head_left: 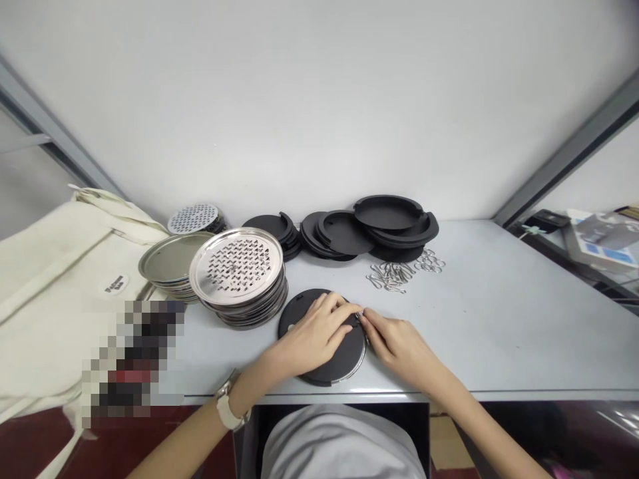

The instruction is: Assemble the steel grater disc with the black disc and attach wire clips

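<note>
A round black disc (344, 362) with a shiny metal rim along its lower right edge lies flat near the table's front. My left hand (322, 332) rests on top of it, fingers stretched out towards its right edge. At that edge my right hand (394, 342) is closed in a pinch, fingertips meeting the left index fingertip. A small shiny metal piece (358, 316) shows between the fingertips; most of it is hidden. Beyond the disc lies a pile of metal clips (392, 276), with several metal rings (430, 261) beside it.
Left of the disc stands a stack of metal grater plates (237, 266), with plain metal discs (172, 259) and another perforated plate (194, 218) behind. Black round holders (344, 233) are piled towards the wall. A cream cloth bag (50, 286) covers the left side.
</note>
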